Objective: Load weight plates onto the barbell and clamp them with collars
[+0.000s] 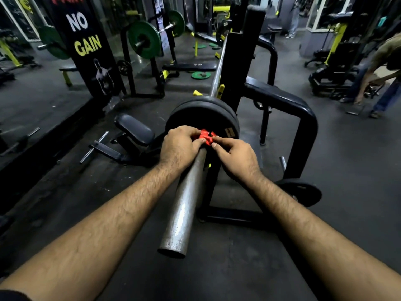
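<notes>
A black bench-press rack [303, 127] fills the frame's centre and its 3 o'clock side. The barbell [184, 200] rests on it, its bare steel sleeve end pointing toward 6 o'clock. Black weight plates [201, 114] sit stacked on the sleeve at centre. The left hand [180, 146] and right hand [235, 157] both pinch the red collar [207, 137], which is on the sleeve just beside the outermost plate.

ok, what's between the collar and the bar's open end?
Head view: bare steel sleeve only, running from the red collar to the bar's open end. Both hands grip the collar.
</notes>
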